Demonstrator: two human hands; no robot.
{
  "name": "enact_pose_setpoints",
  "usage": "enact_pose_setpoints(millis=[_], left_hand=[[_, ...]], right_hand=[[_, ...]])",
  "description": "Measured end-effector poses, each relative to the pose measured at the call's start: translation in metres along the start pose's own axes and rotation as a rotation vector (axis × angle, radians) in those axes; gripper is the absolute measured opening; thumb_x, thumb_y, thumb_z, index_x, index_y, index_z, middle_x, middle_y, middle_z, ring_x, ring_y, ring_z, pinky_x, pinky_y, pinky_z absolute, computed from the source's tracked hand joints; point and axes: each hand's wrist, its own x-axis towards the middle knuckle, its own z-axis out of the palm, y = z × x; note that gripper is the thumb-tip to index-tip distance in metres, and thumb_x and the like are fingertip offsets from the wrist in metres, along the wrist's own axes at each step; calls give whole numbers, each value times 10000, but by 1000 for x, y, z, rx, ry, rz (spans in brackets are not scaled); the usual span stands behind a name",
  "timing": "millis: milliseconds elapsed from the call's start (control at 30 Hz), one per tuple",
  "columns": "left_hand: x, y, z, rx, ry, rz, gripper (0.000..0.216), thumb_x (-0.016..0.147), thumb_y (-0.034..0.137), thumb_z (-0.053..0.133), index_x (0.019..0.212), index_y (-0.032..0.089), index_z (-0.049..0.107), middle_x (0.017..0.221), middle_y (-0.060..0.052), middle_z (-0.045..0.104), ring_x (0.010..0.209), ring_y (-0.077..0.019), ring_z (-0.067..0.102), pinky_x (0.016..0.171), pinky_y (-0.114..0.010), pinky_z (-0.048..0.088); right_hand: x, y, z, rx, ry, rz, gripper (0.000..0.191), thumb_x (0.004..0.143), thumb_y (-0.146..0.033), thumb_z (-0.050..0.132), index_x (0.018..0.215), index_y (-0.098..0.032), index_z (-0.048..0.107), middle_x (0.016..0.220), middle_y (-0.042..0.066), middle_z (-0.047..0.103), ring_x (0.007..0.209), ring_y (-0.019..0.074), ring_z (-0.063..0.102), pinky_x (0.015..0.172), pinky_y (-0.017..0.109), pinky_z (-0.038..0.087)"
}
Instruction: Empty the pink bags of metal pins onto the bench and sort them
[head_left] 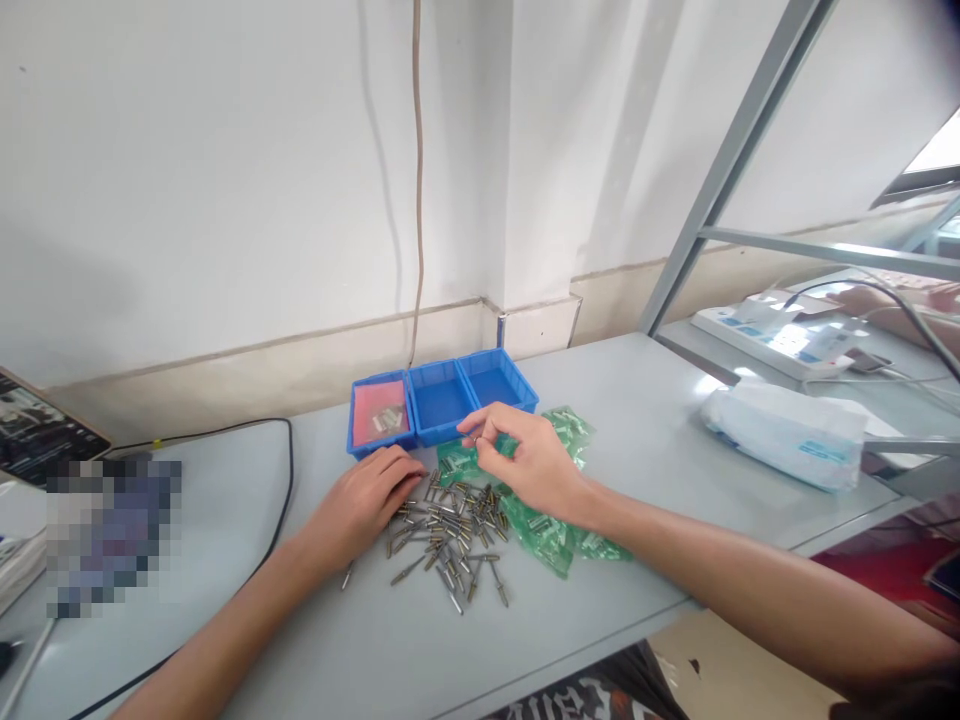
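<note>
Small metal pins with brass-coloured sleeves, like anchor bolts or rivets [450,535], lie in a loose pile on the grey table [315,640]. My left hand [371,492] rests at the pile's upper left edge, its fingers curled together; whatever they hold, if anything, is hidden. Above the pile my right hand [529,455] is raised, thumb and index finger pinched around something too small to make out. Green plastic bags [551,545] with metal pieces inside lie under and beside the right hand. Just behind both hands stand three joined blue bins [439,438].
The left bin holds a pink sheet [367,415] and a small clear bag of metal pieces [388,420]. A black cable [290,470] runs along the left. A soft white pack [787,430] lies at right by a grey metal frame [720,190]. A wall stands behind.
</note>
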Motion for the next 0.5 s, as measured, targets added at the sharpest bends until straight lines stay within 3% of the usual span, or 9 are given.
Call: enact_pose_setpoints(millis=[300, 500], left_hand=[[5, 18, 15, -109, 110, -148, 193, 1114, 320, 534, 1226, 250, 675, 1124, -40, 692, 1025, -213, 645, 909, -348, 517], [10, 24, 16, -146, 91, -156, 176, 1102, 292, 552, 1167, 244, 708, 1076, -33, 690, 1009, -212, 629, 905, -349, 505]], right_hand=[[-1, 0, 1, 52, -13, 76, 228, 910, -123, 621, 746, -233, 508, 1021, 29, 813, 939, 213, 803, 835, 346, 610], [-1, 0, 1, 7, -34, 76, 205, 920, -149, 622, 757, -231, 529, 1019, 40, 817, 939, 223, 806, 735, 314, 602]])
